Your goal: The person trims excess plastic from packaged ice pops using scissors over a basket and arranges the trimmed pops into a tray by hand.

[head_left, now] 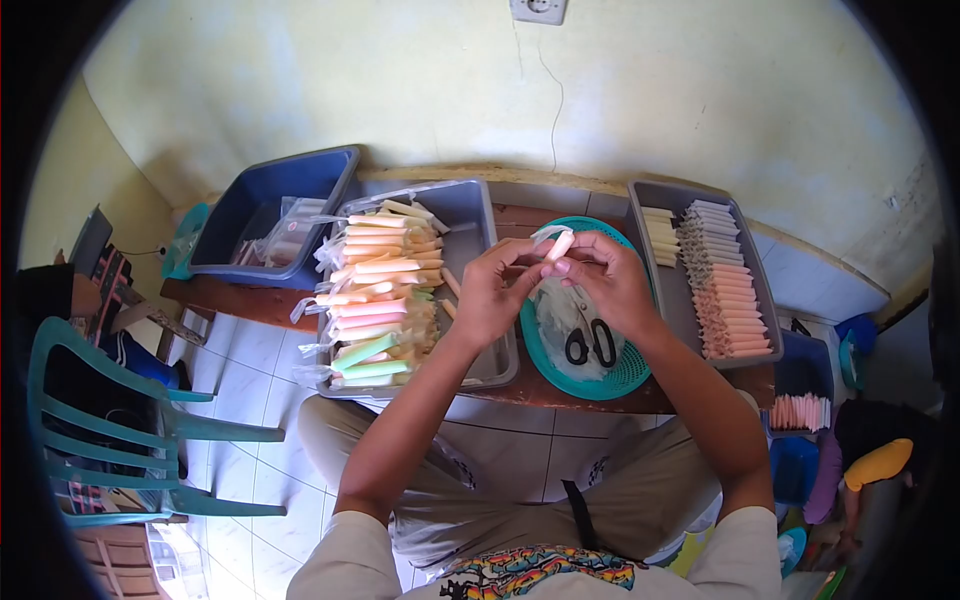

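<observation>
Over a green plastic basket, my left hand and my right hand meet with fingers closed on one short, pale orange ice pop tube. Clear film pokes out at its top, by my left fingers. Below my right hand, black-handled scissors lie in the basket on crumpled clear plastic. To the left, a grey tray holds stacked orange, pink and green ice pop tubes with loose plastic ends. To the right, another grey tray has neat rows of tied tubes.
A dark blue-grey bin with plastic packs stands at the far left of the low wooden table. A green chair is on the left. At lower right, another person bends near a bin of pink tubes. A wall rises behind.
</observation>
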The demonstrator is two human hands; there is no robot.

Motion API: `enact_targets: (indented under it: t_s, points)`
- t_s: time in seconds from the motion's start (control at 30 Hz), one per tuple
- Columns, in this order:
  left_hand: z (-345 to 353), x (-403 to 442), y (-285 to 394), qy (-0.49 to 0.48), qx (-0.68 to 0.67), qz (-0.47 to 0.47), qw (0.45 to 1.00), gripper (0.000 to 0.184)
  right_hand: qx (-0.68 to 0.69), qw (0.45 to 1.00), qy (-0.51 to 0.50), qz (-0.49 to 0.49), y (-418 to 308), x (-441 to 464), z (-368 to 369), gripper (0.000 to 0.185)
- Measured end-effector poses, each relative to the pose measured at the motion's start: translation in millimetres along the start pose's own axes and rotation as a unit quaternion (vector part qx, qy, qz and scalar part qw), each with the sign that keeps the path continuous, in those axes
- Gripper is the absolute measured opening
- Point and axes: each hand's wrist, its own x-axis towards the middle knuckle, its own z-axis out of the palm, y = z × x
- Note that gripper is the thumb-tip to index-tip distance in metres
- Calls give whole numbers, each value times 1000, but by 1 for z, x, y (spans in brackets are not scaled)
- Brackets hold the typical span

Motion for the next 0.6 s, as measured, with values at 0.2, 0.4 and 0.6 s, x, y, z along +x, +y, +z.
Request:
enact_targets:
  t_s: [0.2, 0.4, 0.6]
  points:
    - [26, 7, -5, -48, 67, 42, 996, 40, 15, 999, 26, 25, 8, -11, -34, 30]
    - [32, 6, -6, -100, 131, 24, 986, 38, -46, 998, 46, 3, 24, -12, -56, 29]
    - [23, 1, -6, -115, 192, 31, 974, 36, -65, 997, 44, 16, 33, -21, -67, 27]
